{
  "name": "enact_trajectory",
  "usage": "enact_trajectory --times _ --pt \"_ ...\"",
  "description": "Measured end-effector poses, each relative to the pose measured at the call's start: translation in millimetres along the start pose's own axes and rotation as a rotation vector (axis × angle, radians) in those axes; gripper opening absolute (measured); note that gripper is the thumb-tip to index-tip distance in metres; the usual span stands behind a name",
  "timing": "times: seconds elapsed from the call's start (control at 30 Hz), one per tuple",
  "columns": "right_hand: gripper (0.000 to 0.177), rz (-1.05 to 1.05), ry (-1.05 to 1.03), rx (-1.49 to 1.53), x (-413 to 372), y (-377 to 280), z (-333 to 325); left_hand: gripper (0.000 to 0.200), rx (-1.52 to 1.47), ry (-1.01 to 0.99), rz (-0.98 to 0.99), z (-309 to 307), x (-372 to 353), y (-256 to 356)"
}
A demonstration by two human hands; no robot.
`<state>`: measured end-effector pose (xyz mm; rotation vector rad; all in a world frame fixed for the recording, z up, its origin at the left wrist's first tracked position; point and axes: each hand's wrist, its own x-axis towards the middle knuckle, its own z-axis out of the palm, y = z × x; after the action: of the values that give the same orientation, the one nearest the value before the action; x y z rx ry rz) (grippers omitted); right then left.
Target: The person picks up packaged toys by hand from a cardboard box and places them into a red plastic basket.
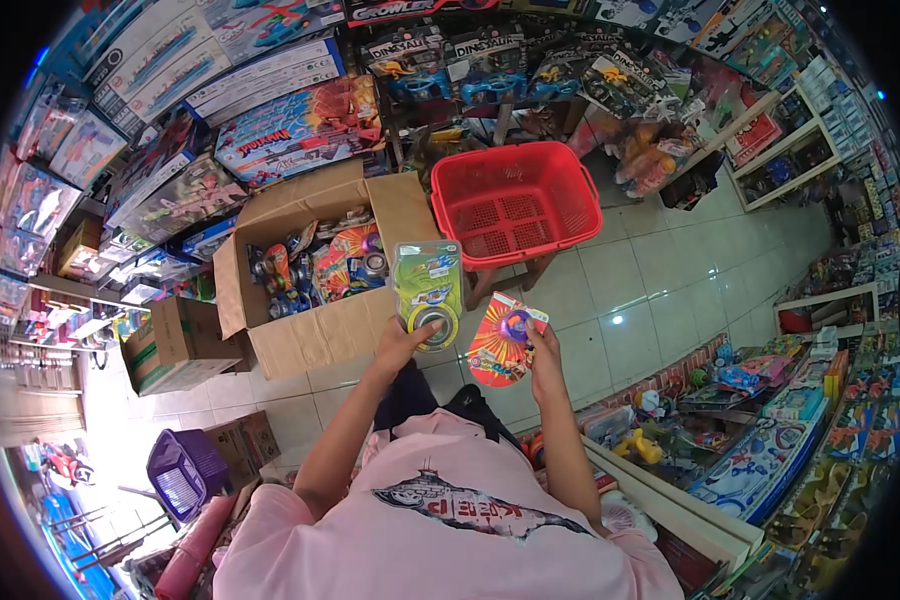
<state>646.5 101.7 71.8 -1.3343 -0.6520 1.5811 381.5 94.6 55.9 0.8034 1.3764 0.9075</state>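
My left hand point(400, 345) is closed on a green carded toy pack point(430, 283) with a round dark-centred piece near its bottom, thumb across the front. In my right hand point(546, 355) is a red and yellow carded toy pack point(500, 350) with a purple round piece, pinched at its right edge. Just left of the green pack stands an open cardboard box point(310, 345) with several similar carded toys point(345, 262) inside. Beyond both hands, a red plastic basket point(570, 215) rests on a stool, and its holed bottom shows.
Boxed toys point(300, 130) and hanging packs point(490, 60) line the far side. A second carton point(175, 345) and a purple basket point(185, 470) are at left. A low toy display point(760, 450) runs along the right, beside the tiled floor point(660, 270).
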Motion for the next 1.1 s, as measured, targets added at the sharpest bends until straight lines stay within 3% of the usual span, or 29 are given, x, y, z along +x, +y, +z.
enact_trajectory --times 0.33,0.47,0.67,0.8,0.87,0.9,0.97,1.1 --pt "0.042 -0.053 -0.155 -0.018 91 -25 12 0.044 -0.115 0.169 0.118 -8 67 13" --pt "0.04 -0.119 -0.133 -0.128 141 -50 44 0.043 -0.096 0.181 0.078 -21 105 29" --pt "0.036 -0.015 -0.212 -0.289 255 -78 80 0.043 -0.143 0.235 0.017 -32 143 52" --pt "0.032 -0.029 -0.222 -0.554 335 -24 79 0.047 -0.112 0.24 -0.032 -45 162 40" --pt "0.035 0.142 -0.253 -0.851 361 8 77 0.047 -0.13 0.263 -0.048 -45 157 55" --pt "0.035 0.156 -0.257 -0.855 377 28 72 0.047 -0.148 0.284 -0.053 -44 155 59" --pt "0.05 0.073 -0.348 -1.337 403 63 60 0.048 -0.176 0.336 -0.022 -43 158 34" --pt "0.061 0.063 -0.247 -1.154 409 83 50 0.049 -0.253 0.419 -0.003 -31 142 49"
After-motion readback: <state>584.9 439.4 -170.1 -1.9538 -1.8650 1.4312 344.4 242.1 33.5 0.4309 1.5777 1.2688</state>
